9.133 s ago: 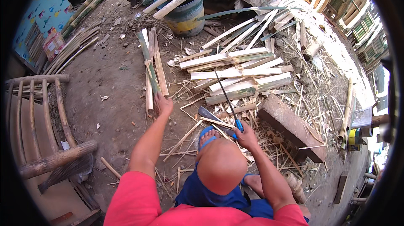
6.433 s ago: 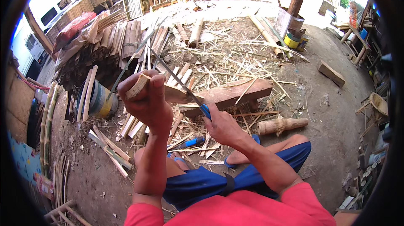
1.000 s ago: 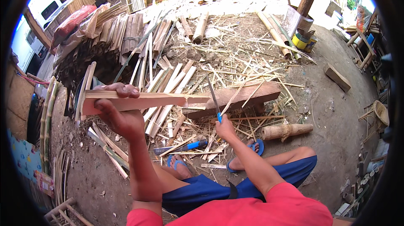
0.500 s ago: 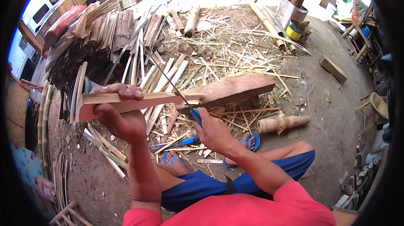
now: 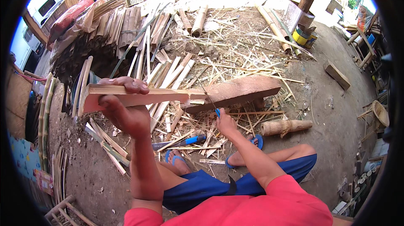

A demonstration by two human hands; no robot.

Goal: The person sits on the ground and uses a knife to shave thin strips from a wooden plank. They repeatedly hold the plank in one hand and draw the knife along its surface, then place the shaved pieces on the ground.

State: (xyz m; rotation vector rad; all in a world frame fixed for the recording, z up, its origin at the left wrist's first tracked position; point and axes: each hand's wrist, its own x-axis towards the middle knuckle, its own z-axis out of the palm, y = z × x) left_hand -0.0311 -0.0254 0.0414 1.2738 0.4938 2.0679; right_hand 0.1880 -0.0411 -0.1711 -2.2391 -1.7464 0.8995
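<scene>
My left hand [image 5: 135, 118] is closed around the near end of a split bamboo piece [image 5: 153, 99], thumb below and fingers over its top edge. The piece points right, its narrowed, pale far end lying by a low wooden block [image 5: 248, 89]. In my right hand [image 5: 227, 125] is a blue-handled knife [image 5: 217, 112], fingers wrapped round the grip. Its thin dark blade slants up and left at the bamboo's narrowed tip; whether it touches or bites in, I cannot tell.
Another blue-handled blade [image 5: 191, 140] lies on the ground by my left foot. Cut strips [image 5: 176, 72] and shavings litter the dirt. A short bamboo log [image 5: 287, 126] rests to the right. Stacked split bamboo [image 5: 110, 30] stands far left, and a wood block [image 5: 336, 74] far right.
My right hand has moved right and slightly down with the knife, from the bamboo's narrowed section out to its tip. My left hand keeps its hold. The whole view has shifted slightly.
</scene>
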